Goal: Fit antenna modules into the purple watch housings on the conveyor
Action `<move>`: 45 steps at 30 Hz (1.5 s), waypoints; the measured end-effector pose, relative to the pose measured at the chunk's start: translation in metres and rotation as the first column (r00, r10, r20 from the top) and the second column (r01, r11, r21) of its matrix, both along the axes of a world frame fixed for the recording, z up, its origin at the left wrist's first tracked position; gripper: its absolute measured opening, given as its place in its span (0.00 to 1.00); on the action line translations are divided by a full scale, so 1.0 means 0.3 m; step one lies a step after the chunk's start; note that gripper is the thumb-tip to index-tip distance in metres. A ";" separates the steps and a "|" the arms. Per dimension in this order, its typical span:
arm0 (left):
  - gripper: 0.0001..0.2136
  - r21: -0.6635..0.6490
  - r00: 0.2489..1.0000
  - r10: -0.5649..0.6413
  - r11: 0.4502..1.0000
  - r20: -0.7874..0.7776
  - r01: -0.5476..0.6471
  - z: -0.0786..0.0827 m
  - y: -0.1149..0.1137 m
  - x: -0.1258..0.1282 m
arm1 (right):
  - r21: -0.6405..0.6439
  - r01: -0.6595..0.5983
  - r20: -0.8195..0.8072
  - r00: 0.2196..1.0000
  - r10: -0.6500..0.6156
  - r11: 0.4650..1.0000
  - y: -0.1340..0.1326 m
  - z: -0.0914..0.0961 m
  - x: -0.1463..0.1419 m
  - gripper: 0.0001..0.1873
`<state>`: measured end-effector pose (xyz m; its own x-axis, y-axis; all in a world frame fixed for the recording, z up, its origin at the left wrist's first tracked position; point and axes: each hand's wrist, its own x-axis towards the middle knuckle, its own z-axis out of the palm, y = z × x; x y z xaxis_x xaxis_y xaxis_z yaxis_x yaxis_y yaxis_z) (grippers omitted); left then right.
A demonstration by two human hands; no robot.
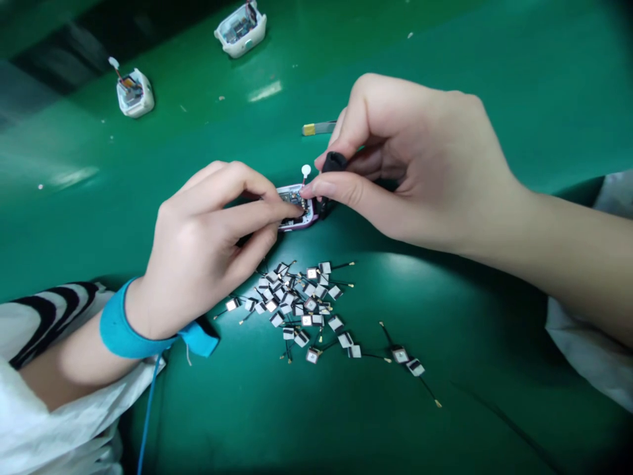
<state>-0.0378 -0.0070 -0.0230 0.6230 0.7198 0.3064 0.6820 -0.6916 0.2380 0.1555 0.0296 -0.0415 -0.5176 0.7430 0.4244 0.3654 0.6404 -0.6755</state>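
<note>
A small open electronic device (295,210) with a pink-and-white casing and an exposed circuit board lies on the green mat between my hands. My left hand (212,247) grips it, with the fingertips pressing on the board. My right hand (405,161) pinches a short black object (333,163) against the device's far edge, and that thumb tip rests by the casing. A white round-headed part on a thin wire (306,170) stands up from the device. The black object's lower end is partly hidden.
A heap of several small square antenna modules with thin black leads (297,307) lies just below my hands. Two opened white device casings (133,94) (241,28) stand at the far left, and a yellow-tipped tool (316,128) lies beyond my right hand. A blue wrist strap (133,323) circles my left wrist.
</note>
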 end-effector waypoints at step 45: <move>0.07 0.056 0.998 0.017 0.998 -0.066 -0.013 -0.003 -0.010 0.000 | 0.018 0.070 -0.098 0.993 -0.068 0.997 -0.024 0.007 -0.025 0.09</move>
